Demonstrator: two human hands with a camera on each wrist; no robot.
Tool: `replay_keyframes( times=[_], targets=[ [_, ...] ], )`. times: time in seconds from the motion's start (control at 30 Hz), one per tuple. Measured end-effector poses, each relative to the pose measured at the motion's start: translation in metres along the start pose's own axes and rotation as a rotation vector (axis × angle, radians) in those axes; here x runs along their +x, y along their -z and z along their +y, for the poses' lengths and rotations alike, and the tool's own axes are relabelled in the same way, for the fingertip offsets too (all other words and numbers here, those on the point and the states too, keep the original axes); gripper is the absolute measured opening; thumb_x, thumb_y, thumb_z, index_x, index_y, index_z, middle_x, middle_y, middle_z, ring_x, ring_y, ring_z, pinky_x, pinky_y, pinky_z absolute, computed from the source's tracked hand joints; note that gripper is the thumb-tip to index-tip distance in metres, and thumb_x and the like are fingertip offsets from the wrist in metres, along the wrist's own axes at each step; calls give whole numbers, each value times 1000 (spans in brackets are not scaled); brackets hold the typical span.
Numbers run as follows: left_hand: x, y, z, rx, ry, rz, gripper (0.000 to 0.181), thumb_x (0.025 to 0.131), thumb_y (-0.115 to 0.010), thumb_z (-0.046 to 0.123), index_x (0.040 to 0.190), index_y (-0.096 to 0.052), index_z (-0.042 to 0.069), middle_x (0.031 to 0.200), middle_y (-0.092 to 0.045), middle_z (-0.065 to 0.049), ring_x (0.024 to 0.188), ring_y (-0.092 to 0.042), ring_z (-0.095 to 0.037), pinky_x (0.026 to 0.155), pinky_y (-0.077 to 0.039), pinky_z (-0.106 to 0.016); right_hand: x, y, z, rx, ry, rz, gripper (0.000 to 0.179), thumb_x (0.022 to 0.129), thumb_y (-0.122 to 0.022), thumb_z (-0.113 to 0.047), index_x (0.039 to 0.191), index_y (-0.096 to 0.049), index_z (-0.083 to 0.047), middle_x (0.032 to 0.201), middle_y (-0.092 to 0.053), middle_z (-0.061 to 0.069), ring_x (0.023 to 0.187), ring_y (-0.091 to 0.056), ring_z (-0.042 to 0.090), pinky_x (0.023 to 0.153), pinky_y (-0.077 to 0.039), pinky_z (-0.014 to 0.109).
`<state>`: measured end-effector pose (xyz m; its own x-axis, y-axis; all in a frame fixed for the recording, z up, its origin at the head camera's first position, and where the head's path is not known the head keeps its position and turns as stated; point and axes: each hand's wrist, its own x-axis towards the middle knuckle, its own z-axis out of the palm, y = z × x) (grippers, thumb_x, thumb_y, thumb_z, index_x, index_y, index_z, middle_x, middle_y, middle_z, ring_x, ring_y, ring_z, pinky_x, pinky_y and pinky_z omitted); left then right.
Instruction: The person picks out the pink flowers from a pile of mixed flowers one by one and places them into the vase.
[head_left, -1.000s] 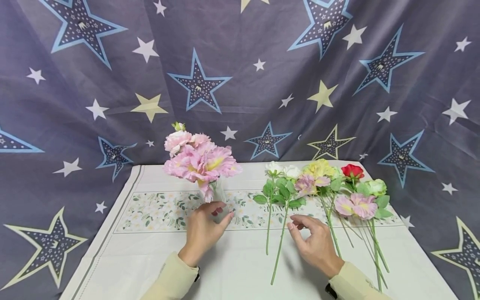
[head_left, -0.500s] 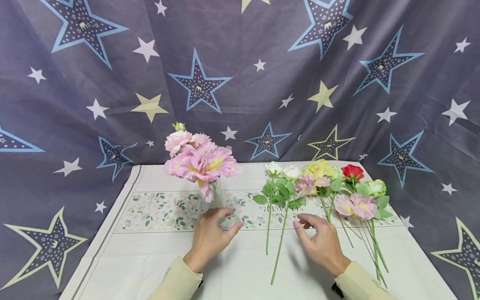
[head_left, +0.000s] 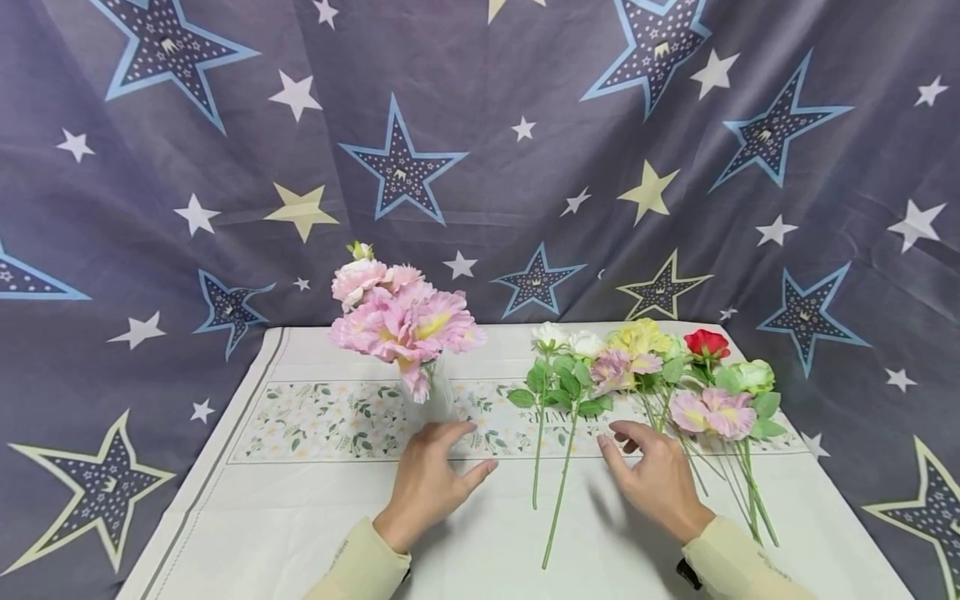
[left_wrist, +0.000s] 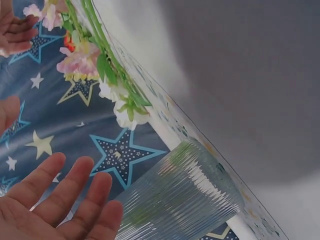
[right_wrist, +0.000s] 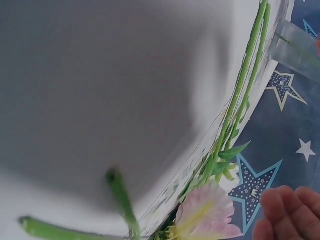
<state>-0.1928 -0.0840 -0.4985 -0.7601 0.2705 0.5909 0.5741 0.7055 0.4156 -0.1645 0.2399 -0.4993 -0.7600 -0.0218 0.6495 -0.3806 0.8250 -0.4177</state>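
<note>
A clear ribbed vase [head_left: 442, 396] stands left of centre on the table, holding several pink flowers [head_left: 408, 323]. Just in front of it my left hand [head_left: 431, 483] hovers with thumb and fingers spread, holding nothing; the left wrist view shows the ribbed vase [left_wrist: 185, 195] beside those extended fingers, apart from them. My right hand [head_left: 660, 483] is raised over the right side, fingers loosely bent and gripping nothing. Nearest to it lie two white roses [head_left: 585, 343] on long green stems, plus a pink flower [head_left: 712, 412] with a yellow centre, also visible in the right wrist view.
Farther right lie a red rose [head_left: 706, 342], a yellow flower [head_left: 639, 337] and a pale green flower [head_left: 752, 375], their stems crossing. A white tablecloth [head_left: 247, 517] with a floral band covers the table. Behind hangs a dark star-patterned curtain [head_left: 487, 192].
My left hand has drawn back from the vase, toward me and to the right, its fingers spreading wider. The right hand has shifted slightly rightward. Vase and flowers stay where they were.
</note>
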Motion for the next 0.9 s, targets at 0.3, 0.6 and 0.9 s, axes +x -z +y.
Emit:
replay_keyframes(
  times=[0.3,0.6,0.9],
  targets=[
    [-6,0,4,12,6,-23,59,71,-93,46,118,-74,16,112,-74,1,102,-67,-22,89,-52,-43,10,7,13,-105,-34,-59,23,84,-80,-18,102,-77,-3,82,-74,11,58,-64,18,49,-50,34],
    [-11,-1,4,8,37,-47,59,72,-92,46,118,-74,14,116,-74,2,107,-66,-21,94,-50,-47,28,17,38,-232,-78,-176,17,86,-78,-14,99,-78,-3,75,-71,10,48,-53,14,41,-43,34],
    [-15,-2,3,29,16,-48,61,71,-92,46,119,-73,12,115,-74,-1,108,-65,-23,96,-49,-48,48,22,60,-366,1,-206,13,79,-80,-8,90,-79,-2,76,-74,16,71,-65,41,68,-47,56]
  ],
)
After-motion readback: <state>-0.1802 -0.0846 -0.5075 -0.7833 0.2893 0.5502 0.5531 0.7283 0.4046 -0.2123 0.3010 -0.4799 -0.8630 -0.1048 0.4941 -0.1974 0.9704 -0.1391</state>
